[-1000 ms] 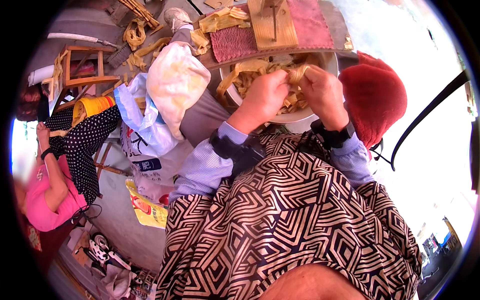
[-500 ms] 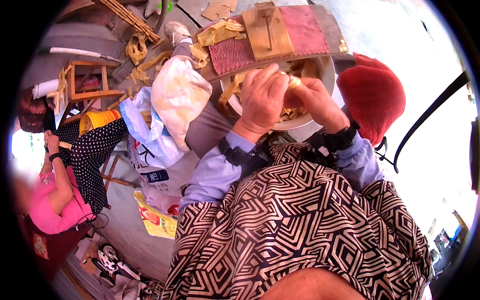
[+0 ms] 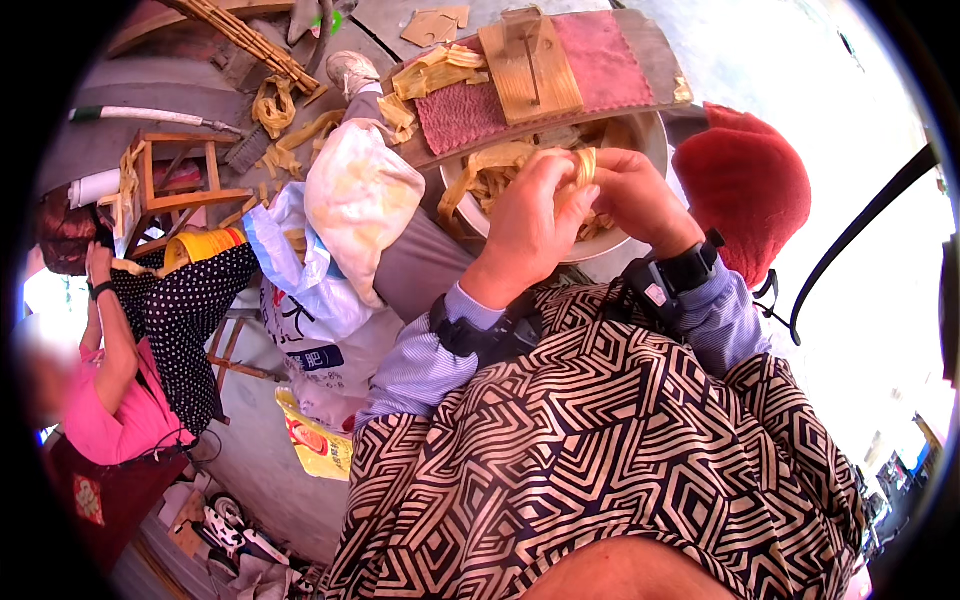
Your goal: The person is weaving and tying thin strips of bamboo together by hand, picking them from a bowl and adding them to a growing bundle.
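Observation:
My left hand (image 3: 532, 225) and my right hand (image 3: 648, 205) meet over a wide white basin (image 3: 656, 150). Both are closed on a narrow yellowish strip (image 3: 587, 166), which looks wound or folded at the right hand's fingers. The left fingers and thumb pinch at it from the other side; its lower end is hidden by the fingers. Similar yellowish strips (image 3: 492, 184) lie loose in the basin below my hands.
Across the basin's far side lies a wooden board (image 3: 645, 30) with pink cloth (image 3: 615, 65) and a wooden block (image 3: 530, 75) bearing a metal piece. A white bag (image 3: 360, 195) covers my left knee, a red cover (image 3: 745, 190) my right. A co-worker (image 3: 120, 390) sits at left.
My hands have turned and the strip's loop shows more plainly between them. The left hand has shifted slightly down. At left, the co-worker's hands have moved up a little.

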The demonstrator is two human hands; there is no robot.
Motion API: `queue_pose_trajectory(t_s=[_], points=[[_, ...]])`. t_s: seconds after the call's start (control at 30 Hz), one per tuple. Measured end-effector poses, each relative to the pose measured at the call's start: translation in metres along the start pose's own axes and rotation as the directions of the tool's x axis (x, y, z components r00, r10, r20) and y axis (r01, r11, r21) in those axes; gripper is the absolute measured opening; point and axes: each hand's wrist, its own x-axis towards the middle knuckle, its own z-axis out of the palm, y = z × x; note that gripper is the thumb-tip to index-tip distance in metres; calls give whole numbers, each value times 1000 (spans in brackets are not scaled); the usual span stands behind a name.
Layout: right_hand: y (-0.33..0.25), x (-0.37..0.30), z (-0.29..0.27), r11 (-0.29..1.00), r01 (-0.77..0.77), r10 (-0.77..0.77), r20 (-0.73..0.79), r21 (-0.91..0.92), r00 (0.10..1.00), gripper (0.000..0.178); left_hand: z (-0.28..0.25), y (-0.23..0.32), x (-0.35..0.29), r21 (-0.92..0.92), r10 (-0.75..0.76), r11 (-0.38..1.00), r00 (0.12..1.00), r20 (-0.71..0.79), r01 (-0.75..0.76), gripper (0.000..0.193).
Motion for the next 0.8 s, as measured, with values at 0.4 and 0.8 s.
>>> queue_pose_trajectory(t_s=[0.4, 0.8], points=[[6, -9, 6, 424, 364, -565, 72, -829, 822, 12, 25, -13, 11, 216, -149, 961, 980, -129, 174, 17], [9, -12, -3, 328, 394, -676, 78, -859, 733, 13, 36, -22, 3, -676, -509, 635, 861, 0, 375, 25]])
